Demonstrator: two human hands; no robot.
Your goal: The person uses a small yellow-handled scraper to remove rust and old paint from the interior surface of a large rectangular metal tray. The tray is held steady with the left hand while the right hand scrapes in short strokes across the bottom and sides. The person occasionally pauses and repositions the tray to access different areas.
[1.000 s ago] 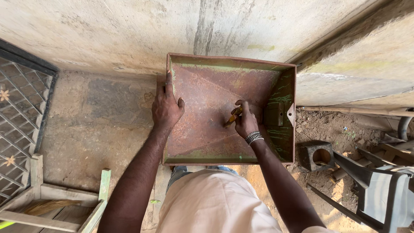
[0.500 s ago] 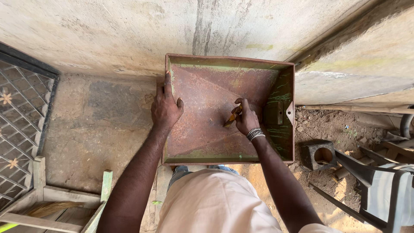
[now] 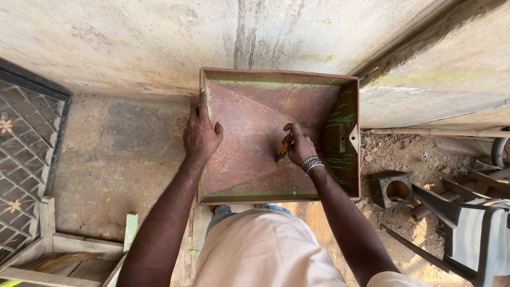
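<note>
- The rusty metal tray (image 3: 249, 154) sat at frame centre, leaning against the wall (image 3: 159, 42).
- The left hand (image 3: 201, 135) clasped its left rim.
- The right hand (image 3: 300, 148), closed around a small yellowish tool (image 3: 283, 150), pressed it slantwise on the tray's floor, right of centre.

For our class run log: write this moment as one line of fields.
left hand: grips rim of rusty metal tray | right hand: holds small yellowish tool against tray floor

Rusty square metal tray (image 3: 249, 175) with green-streaked walls, propped against the wall at twelve o'clock, small yellowish tool (image 3: 284, 149) resting on its floor, centre-right
</note>
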